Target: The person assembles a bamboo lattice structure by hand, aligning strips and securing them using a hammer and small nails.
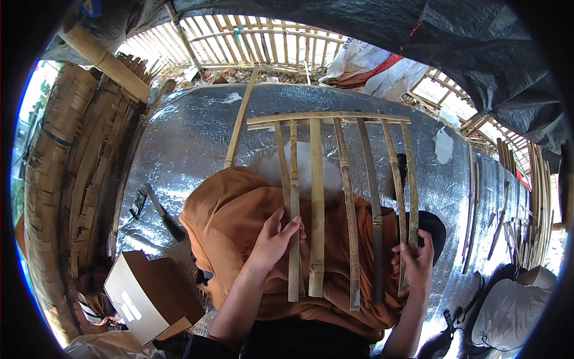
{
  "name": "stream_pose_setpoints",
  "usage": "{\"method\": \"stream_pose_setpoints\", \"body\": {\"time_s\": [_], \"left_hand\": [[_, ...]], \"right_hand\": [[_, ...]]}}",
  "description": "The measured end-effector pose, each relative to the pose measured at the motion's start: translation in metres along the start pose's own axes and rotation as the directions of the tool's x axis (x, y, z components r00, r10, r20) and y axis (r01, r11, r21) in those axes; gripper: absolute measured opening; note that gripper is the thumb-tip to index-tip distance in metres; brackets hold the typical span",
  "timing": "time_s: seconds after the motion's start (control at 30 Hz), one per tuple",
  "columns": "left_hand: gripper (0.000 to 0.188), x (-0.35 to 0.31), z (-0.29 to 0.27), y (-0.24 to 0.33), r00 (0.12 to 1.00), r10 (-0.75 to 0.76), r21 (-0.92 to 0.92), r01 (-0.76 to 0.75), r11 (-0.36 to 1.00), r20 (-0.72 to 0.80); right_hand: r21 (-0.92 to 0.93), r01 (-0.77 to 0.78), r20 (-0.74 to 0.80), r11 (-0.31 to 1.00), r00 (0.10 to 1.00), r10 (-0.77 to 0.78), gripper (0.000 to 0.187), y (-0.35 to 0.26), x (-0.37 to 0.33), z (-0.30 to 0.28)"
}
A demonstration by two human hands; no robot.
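A bamboo lattice [317, 227] made of several long slats stands out in front of me over my lap. Near its far end a paired crosspiece [335, 118] binds the slats, while their near ends hang free. My left hand [270, 244] is closed around a slat on the left side, thumb laid along it. At the right edge, my right hand [418, 263] pinches the outermost slats, its fingers partly hidden behind them. Beneath the lattice, brown cloth [218, 218] covers my lap. A white fluffy or cloudy patch [306, 161] shows through between the slats.
A shiny silver sheet [191, 137] covers the ground. To my left lie a knife [166, 216] and an open cardboard box [134, 299], beside tall woven bamboo rolls [51, 197]. A loose bamboo strip [241, 119] lies ahead. At right are a pale bag [508, 323] and stacked strips [538, 197].
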State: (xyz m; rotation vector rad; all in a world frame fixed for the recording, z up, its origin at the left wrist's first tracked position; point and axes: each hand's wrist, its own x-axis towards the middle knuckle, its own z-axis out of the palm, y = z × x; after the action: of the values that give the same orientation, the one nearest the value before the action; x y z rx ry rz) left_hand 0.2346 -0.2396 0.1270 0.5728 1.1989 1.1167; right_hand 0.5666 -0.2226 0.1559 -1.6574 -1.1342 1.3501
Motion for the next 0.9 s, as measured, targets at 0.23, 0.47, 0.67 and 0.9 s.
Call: {"method": "stream_pose_setpoints", "body": {"time_s": [0.23, 0.47, 0.67, 0.9], "left_hand": [[0.013, 0.0000, 0.0009, -0.0001, 1.000, -0.009, -0.004, 0.008, 1.000, -0.013], [0.013, 0.0001, 0.0008, -0.0007, 1.000, -0.003, -0.002, 0.003, 1.000, -0.009], [0.014, 0.0013, -0.0008, -0.0031, 1.000, 0.013, -0.003, -0.013, 1.000, -0.001], [0.015, 0.0012, -0.0008, -0.0033, 1.000, 0.012, 0.009, -0.012, 1.000, 0.002]], "right_hand": [[-0.019, -0.014, -0.017, 1.000, 1.000, 0.014, 0.036, -0.0022, -0.0012, 0.0013], [-0.013, -0.007, -0.008, 1.000, 1.000, 0.007, 0.036, -0.0011, -0.0013, 0.0004], [-0.024, -0.016, -0.008, 1.000, 1.000, 0.016, 0.038, -0.0003, -0.0007, -0.0002], [-0.016, -0.018, -0.011, 1.000, 1.000, 0.018, 0.038, -0.0010, -0.0009, 0.0002]]}}
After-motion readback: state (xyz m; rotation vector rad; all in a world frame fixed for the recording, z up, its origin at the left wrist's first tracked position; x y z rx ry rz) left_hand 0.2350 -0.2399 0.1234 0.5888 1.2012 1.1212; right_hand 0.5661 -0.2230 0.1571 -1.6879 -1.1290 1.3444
